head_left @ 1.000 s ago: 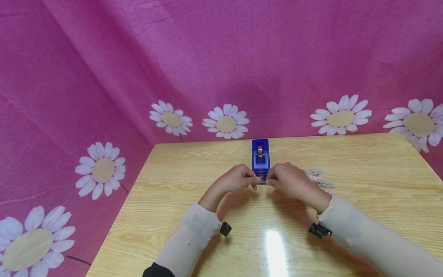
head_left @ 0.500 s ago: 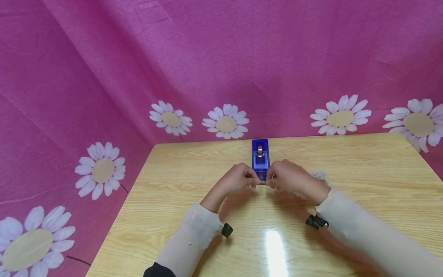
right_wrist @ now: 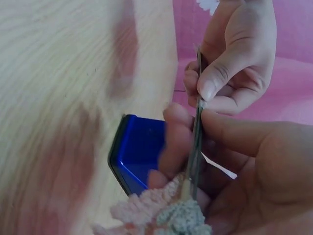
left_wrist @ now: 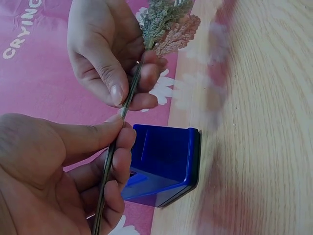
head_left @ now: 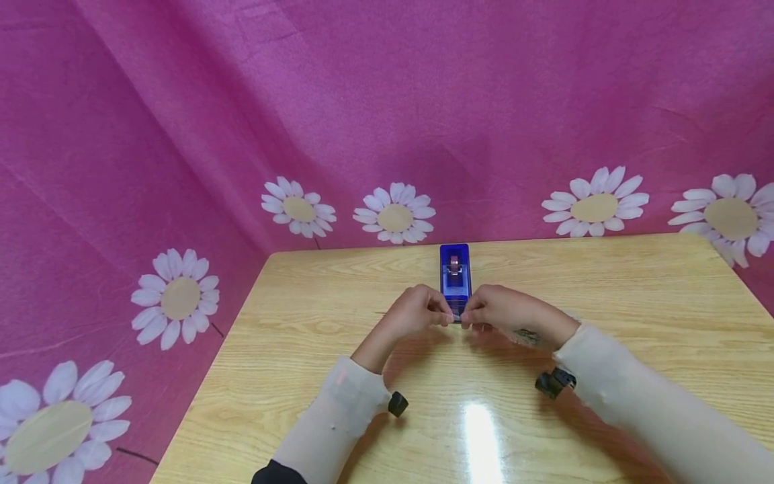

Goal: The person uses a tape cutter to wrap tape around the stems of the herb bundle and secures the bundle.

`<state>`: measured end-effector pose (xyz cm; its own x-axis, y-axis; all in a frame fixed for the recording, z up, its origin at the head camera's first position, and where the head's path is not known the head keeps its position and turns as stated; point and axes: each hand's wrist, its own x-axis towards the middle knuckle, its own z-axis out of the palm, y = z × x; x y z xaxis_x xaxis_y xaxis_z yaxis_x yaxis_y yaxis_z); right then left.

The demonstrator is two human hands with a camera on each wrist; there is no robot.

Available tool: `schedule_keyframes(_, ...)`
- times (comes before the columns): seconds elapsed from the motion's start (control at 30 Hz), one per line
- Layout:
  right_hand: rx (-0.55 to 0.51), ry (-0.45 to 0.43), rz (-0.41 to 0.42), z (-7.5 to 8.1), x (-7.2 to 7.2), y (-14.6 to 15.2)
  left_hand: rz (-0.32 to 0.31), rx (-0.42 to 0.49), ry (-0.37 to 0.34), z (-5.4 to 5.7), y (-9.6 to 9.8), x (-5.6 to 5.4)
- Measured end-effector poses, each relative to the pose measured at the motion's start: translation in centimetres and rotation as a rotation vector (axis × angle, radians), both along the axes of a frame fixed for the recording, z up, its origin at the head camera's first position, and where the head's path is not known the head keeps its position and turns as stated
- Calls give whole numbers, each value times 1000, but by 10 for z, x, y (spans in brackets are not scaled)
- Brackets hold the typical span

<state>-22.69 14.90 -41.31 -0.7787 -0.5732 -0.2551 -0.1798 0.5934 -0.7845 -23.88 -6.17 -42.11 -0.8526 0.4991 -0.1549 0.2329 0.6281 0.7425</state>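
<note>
Both hands hold a small bunch of flower sprigs (left_wrist: 168, 29), grey-green and pale pink, by its thin stems (left_wrist: 107, 171). My left hand (head_left: 417, 309) pinches the stems with thumb and curled fingers, toward their lower ends. Closer to the flower heads, my right hand (head_left: 510, 312) grips the same stems. A small clear strip like tape (right_wrist: 202, 104) lies on the stems between the two thumbs. Just beyond the hands stands a blue tape dispenser (head_left: 455, 279). In the head view the right hand and wrist hide most of the flowers.
The wood-grain table (head_left: 290, 376) extends to both sides of the hands. A pink cloth (head_left: 363, 121) printed with white daisies hangs behind and to the left. Wrist cameras (head_left: 553, 383) stick out under the sleeves.
The bunch has turned: its heads have gone from beyond the right wrist to mostly beneath it. The right hand's fingers have shifted slightly on the stems; the left hand stays nearly still.
</note>
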Motion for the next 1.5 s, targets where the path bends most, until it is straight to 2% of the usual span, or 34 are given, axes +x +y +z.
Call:
schedule_keyframes(0.13, -15, 25, -55, -3, 2, -1, 6, 12, -18, -1, 0, 0)
schedule_keyframes(0.37, 44, 156, -109, -2, 10, -4, -9, 82, -107, -1, -1, 0)
schedule_keyframes(0.67, 121, 285, -184, 2, 21, -10, -93, 70, -103, 3, -5, -3)
schedule_keyframes(0.83, 143, 336, -202, 2, 24, -11, -106, 11, -77, 3, -4, -4)
schedule_keyframes(0.93, 162, 351, -202, 3, 25, -12, -99, -13, -65, 2, -2, -4)
schedule_keyframes(1.2, 194, 334, -175, 8, 22, -12, -58, -7, -35, 2, 0, -4)
schedule_keyframes(1.5, 210, 266, -63, 13, 12, -9, -7, -5, -20, 0, 1, -5)
